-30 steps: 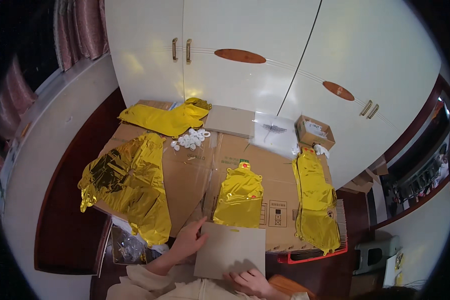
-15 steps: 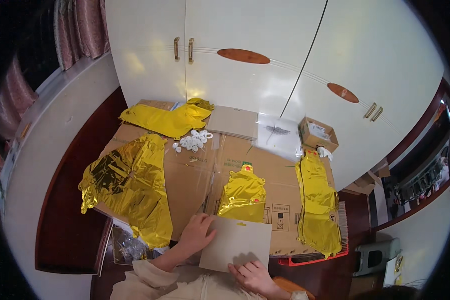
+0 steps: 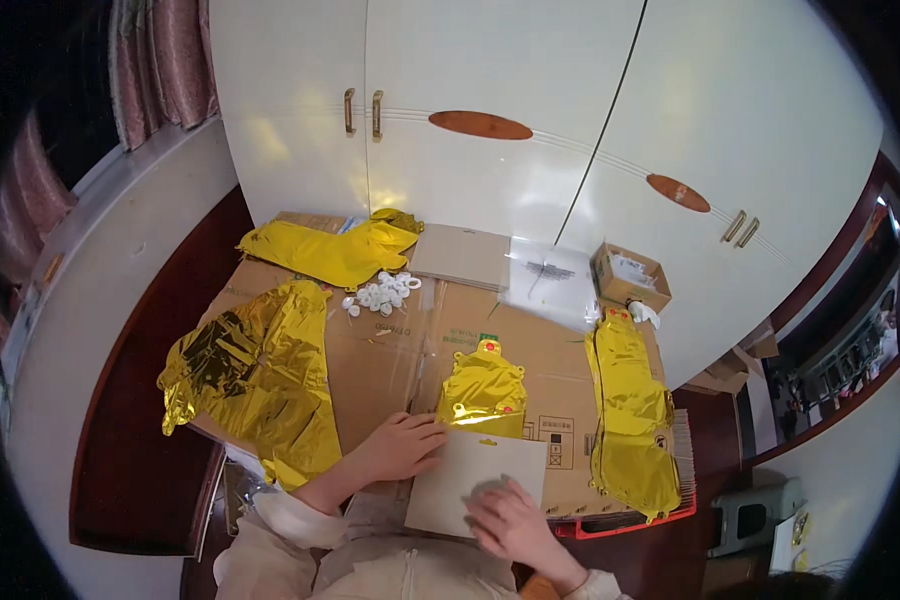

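Watching from far off, I guess the gray card (image 3: pixel 460 480) is light, stiff and best held by its edges. The right hand (image 3: pixel 510 522) spreads loosely over it; the left hand (image 3: pixel 400 448) meets its far left corner, pinching or not I can't tell, with gold foil (image 3: pixel 482 390) just past the card.

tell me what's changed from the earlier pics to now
The beige card moved away from the person and slightly right, hiding more of the middle gold foil. The left hand moved with it at its upper-left corner; the right hand came farther onto it from its near edge. No grip visibly released. The white pieces and open box stayed put.
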### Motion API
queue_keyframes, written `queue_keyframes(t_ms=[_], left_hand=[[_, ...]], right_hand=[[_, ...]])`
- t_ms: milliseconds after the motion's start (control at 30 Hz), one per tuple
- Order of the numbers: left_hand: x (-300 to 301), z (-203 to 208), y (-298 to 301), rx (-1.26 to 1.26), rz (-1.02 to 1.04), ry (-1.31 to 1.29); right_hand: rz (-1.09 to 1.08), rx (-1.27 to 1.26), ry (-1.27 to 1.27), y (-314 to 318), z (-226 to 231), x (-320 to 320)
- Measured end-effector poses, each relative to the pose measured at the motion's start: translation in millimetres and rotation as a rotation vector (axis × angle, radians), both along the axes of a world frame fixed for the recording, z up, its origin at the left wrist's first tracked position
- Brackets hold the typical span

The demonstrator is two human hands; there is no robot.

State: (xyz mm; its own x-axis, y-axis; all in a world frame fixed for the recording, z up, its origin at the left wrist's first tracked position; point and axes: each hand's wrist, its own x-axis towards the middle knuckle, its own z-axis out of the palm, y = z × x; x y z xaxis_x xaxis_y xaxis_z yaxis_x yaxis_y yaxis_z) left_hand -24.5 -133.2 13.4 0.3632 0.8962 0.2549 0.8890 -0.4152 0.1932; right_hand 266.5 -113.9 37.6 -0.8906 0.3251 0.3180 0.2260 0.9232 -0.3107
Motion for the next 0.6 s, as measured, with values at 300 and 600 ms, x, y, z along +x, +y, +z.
queue_keyframes(t_ms=[300, 600], left_hand=[[5.5, -1.5, -2.9, -0.039, 0.035, 0.034], [-0.6, -1.9, 6.0, -0.173, 0.106, 0.019]], right_hand=[[-0.122, 0.097, -0.161, 49.8, -19.5, -35.6], [-0.137, 0.086, -0.126, 51.2, -21.6, -37.0]])
